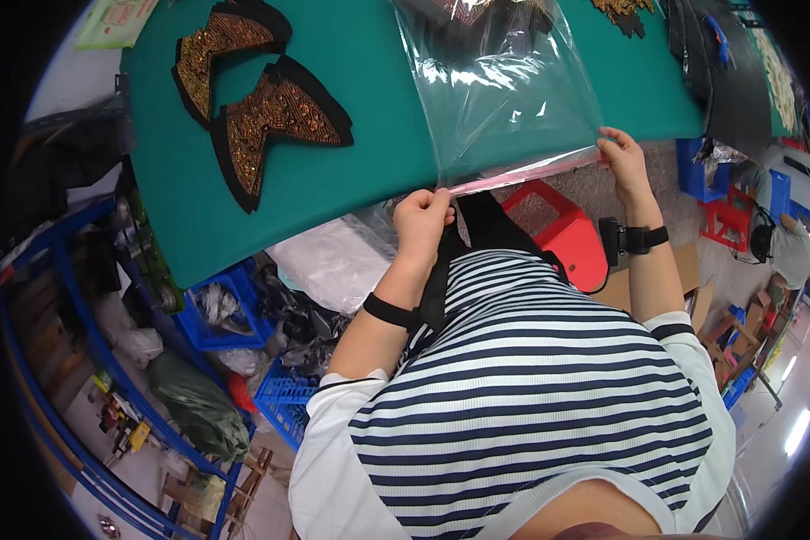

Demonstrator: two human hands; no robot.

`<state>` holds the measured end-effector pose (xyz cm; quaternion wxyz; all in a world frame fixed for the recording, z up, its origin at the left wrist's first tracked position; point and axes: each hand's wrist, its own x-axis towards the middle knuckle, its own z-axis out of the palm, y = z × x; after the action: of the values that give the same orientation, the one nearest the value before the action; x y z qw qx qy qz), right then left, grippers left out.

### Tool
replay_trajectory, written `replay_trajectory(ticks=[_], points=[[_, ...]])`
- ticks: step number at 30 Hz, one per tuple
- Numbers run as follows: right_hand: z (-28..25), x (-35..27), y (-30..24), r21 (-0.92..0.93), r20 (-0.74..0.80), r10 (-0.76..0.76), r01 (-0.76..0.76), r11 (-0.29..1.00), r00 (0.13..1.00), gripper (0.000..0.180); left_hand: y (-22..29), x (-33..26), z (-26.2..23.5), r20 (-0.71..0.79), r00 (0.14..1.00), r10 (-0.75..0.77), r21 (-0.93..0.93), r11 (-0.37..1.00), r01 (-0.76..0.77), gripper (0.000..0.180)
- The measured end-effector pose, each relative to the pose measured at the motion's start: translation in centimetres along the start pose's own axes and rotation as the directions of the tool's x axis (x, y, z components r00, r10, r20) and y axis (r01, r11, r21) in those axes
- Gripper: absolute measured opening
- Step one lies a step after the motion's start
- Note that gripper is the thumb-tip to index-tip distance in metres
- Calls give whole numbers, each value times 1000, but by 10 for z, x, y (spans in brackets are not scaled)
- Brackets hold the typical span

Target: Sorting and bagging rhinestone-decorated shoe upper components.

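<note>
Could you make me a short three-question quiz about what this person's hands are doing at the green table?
1. True or false: both hands grip the clear plastic bag at its pink-edged opening.
2. What lies on the green table to the left of the bag?
A. scissors
B. black and gold embroidered pieces
C. a cup
3. Which wrist wears the bulkier strapped device?

Key:
1. True: left hand and right hand each pinch the edge.
2. B, the embroidered pieces.
3. The right.

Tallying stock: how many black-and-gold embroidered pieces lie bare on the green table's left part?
2: one embroidered piece at the top left, another just below it. More may sit under the clear bag.
</note>
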<state>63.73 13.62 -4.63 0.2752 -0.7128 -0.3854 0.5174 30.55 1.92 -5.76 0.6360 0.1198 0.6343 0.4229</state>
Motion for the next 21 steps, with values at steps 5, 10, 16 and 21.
replay_trajectory(ticks=[5,10,16,21], points=[[35,-36,-22,-647,-204,-747,486,588,632,25,-4,-6,2,49,967,249,-173,956,-237,14],[126,-106,-63,-255,385,-751,844,471,536,14,17,-20,13,118,968,223,-221,956,-193,10],[169,-100,-64,-189,429,-734,847,497,527,15,9,-11,1,231,912,340,-216,932,-293,17],[165,-96,-68,-192,519,-724,887,419,454,19,23,-21,3,327,863,385,-229,918,-323,18]])
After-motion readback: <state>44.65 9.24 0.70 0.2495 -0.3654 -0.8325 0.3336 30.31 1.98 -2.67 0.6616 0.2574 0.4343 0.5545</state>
